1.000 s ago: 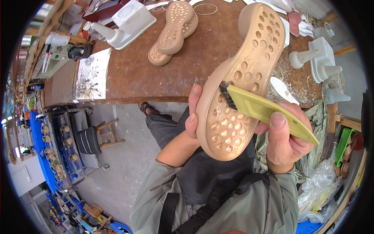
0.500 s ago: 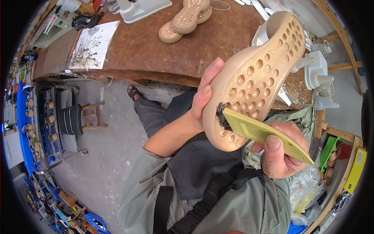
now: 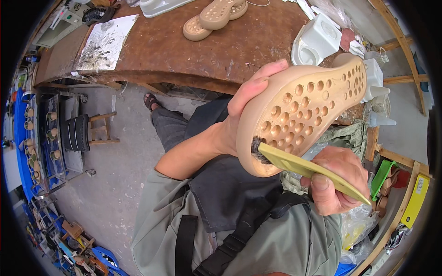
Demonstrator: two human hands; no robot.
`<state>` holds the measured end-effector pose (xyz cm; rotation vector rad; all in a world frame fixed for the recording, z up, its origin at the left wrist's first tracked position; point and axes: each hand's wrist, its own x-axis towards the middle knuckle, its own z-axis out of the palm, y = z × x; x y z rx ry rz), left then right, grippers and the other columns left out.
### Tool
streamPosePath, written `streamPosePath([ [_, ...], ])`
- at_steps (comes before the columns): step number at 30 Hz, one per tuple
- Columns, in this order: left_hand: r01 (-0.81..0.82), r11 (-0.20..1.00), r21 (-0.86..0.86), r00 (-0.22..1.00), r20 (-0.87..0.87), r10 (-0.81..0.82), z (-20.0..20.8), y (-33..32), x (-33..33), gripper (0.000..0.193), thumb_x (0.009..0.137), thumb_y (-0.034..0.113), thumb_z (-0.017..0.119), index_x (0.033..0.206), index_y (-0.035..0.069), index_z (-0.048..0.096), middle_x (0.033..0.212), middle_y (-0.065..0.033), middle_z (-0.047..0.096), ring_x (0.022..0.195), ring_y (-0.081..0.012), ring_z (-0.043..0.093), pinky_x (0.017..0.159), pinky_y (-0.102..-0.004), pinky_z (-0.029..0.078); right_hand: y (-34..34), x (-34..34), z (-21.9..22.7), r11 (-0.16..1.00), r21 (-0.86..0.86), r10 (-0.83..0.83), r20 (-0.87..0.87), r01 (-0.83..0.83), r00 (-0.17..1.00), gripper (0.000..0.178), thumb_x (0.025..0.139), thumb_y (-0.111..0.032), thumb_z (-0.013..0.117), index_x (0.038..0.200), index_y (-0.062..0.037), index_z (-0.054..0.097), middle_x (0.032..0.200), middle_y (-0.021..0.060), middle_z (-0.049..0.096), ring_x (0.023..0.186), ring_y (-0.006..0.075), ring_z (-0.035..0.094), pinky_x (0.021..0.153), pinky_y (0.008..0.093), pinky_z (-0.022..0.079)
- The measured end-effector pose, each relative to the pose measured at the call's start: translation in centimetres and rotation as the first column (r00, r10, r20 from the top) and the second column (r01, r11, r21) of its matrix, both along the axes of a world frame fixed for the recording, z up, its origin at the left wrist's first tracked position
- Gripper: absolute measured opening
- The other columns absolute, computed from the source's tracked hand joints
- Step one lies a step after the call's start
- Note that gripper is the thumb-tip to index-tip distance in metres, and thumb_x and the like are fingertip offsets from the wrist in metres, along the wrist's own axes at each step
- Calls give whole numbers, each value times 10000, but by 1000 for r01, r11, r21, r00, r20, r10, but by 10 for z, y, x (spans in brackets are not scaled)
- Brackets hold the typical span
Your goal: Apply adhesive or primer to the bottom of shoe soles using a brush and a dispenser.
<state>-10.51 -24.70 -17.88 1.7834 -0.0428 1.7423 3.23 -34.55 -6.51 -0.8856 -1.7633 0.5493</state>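
Note:
A tan shoe sole (image 3: 294, 110) with many round hollows is held up over my lap, tilted with its glossy hollowed face toward me. My left hand (image 3: 251, 99) grips it along its left edge, fingers partly hidden behind it. In my right hand (image 3: 338, 181) is a brush (image 3: 304, 168) with a flat yellow-green handle, pinched between thumb and fingers. Its dark bristles press on the sole's near end, at the lower left of the hollows. Several more tan soles (image 3: 215, 17) lie stacked on the far part of the brown worktable (image 3: 161, 46).
A stained white sheet (image 3: 107, 42) lies on the table's left. White plastic containers (image 3: 317, 39) stand at the far right. Left of me are a wheeled rack (image 3: 50, 138) holding shoes and a chair (image 3: 85, 132). Plastic bags (image 3: 359, 225) and a green bin (image 3: 381, 178) sit at the right.
The sole has tipped, its far end now lower. The brush has slid slightly left and down along the sole's near end. The whole view has shifted a little.

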Motion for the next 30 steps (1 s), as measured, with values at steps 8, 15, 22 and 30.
streamPosePath([
  [8, 207, 977, -57, 971, -110, -212, 0, 3, -4, 1194, 536, 237, 885, 1380, 37, 64, 1348, -289, 272, 1279, -397, 317, 1004, -436, 358, 10, 22, 5, 981, 8, 196, 56, -196, 979, 258, 688, 13, 718, 915, 81, 616, 713, 161, 650, 482, 205, 597, 404, 293, 455],
  [15, 417, 889, -189, 899, -59, -434, -2, -3, -1, 1181, 544, 247, 885, 1382, 28, 82, 1368, -284, 255, 1296, -347, 310, 1015, -428, 353, 27, 36, 3, 933, 48, 351, 105, -358, 930, 275, 676, 2, 741, 913, 78, 624, 739, 172, 653, 487, 210, 600, 406, 287, 457],
  [22, 492, 813, -312, 847, -45, -529, -1, -10, 2, 1194, 540, 282, 886, 1386, 30, 82, 1373, -271, 262, 1280, -348, 339, 1018, -434, 348, 40, 44, -1, 898, 114, 414, 107, -425, 904, 236, 670, -6, 758, 860, 80, 646, 696, 161, 649, 475, 187, 592, 383, 246, 434],
  [30, 579, 706, -407, 774, 4, -633, -1, -14, 5, 1206, 521, 271, 886, 1388, 37, 81, 1381, -234, 283, 1290, -344, 338, 1024, -446, 340, 45, 61, -3, 830, 95, 537, 135, -550, 833, 141, 755, -7, 691, 856, 83, 654, 723, 179, 652, 478, 165, 594, 366, 247, 415],
])
